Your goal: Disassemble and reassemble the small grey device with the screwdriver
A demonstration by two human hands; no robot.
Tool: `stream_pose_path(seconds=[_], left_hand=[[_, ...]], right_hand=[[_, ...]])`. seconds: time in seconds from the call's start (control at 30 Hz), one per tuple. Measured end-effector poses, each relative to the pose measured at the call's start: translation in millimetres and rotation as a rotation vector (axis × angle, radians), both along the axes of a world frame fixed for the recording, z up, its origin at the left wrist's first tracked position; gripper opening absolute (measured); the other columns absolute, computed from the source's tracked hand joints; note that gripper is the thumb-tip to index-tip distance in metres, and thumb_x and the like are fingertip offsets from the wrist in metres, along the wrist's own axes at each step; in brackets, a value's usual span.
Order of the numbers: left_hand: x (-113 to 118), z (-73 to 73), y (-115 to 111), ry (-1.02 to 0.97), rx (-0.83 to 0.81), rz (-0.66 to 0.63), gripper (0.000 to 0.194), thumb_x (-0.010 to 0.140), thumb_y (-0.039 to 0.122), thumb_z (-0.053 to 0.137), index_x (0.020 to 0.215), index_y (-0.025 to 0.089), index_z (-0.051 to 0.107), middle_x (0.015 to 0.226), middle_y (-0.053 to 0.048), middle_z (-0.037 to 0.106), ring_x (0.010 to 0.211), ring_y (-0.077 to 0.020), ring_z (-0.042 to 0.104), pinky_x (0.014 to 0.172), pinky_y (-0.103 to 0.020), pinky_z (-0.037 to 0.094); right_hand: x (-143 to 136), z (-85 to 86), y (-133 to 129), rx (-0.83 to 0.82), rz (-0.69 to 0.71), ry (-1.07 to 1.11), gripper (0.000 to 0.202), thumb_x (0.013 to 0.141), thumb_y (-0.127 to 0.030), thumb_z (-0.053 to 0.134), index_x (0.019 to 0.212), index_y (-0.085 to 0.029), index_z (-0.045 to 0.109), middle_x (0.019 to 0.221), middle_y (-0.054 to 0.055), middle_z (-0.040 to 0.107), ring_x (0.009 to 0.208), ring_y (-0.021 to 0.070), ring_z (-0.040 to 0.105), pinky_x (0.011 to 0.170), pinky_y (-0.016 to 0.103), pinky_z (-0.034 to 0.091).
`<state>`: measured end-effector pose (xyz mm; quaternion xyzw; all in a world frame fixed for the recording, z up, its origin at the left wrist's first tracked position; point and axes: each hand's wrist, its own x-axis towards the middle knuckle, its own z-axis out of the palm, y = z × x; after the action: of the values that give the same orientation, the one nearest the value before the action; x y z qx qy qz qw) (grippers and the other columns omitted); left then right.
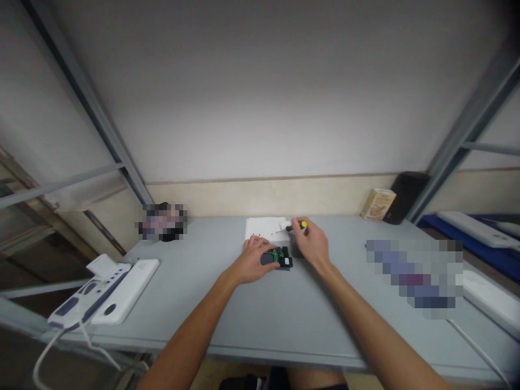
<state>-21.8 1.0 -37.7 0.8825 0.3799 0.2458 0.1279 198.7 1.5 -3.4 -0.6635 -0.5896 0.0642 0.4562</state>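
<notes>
"Green board (278, 253) — which way from the right grip (314, 241)?"

"Left and nearer the body, lying roughly side-to-side on the bench (260, 314). The left grip (249, 262) holds it; the right clasps a yellow-ended screwdriver (304, 224) — shaft aimed left over white paper (264, 223)."

- The left hand (255, 261) and right hand (312, 241) are bare, with slim fingers.
- The left forearm (199, 320) and right forearm (368, 327) are bare and slender.
- Below the near edge of the table (170, 292), part of a bare leg (312, 378) shows.
- Dark cloth (333, 387) lies against it, plain and cut off by the view; the garment's kind is unclear.
</notes>
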Motion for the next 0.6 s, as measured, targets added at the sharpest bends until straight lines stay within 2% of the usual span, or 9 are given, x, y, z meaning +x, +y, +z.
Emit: stream_pose_path(seconds=[0.23, 0.4, 0.6], left_hand=[[4.2, 3.5, -3.9, -0.003, -0.016, -0.026, 0.064, 0.085, 0.057, 0.074, 0.140, 0.030, 0.055, 0.138, -0.006, 0.060, 0.129, -0.0306, 0.044, 0.113, -0.049, 0.030], [9.7, 5.2, -5.6, -0.026, -0.029, -0.069, 0.051, 0.088, 0.047, 0.075, 0.134, 0.031, 0.058, 0.129, -0.002, 0.067, 0.124, -0.0259, 0.051, 0.111, -0.044, 0.030], [11.8, 4.6, -4.4, -0.044, -0.034, -0.035, 0.048, 0.088, 0.045, 0.076, 0.131, 0.032, 0.060, 0.130, -0.001, 0.068, 0.122, -0.0250, 0.054, 0.108, -0.043, 0.030]], right_hand=[[1.4, 1.5, 0.2, 0.003, -0.034, 0.029, 0.052, 0.096, -0.066, 0.043, 0.097, -0.025, 0.075, 0.060, 0.000, 0.060, 0.057, 0.0183, 0.055, 0.059, 0.028, 0.032], [2.0, 0.8, 1.0, 0.005, -0.049, 0.048, 0.054, 0.095, -0.066, 0.042, 0.099, -0.024, 0.075, 0.061, 0.001, 0.061, 0.058, 0.0183, 0.054, 0.059, 0.028, 0.031], [1.9, 2.1, 0.9, 0.011, -0.055, 0.052, 0.053, 0.095, -0.066, 0.043, 0.098, -0.024, 0.076, 0.062, 0.001, 0.062, 0.059, 0.0184, 0.054, 0.059, 0.028, 0.032]])
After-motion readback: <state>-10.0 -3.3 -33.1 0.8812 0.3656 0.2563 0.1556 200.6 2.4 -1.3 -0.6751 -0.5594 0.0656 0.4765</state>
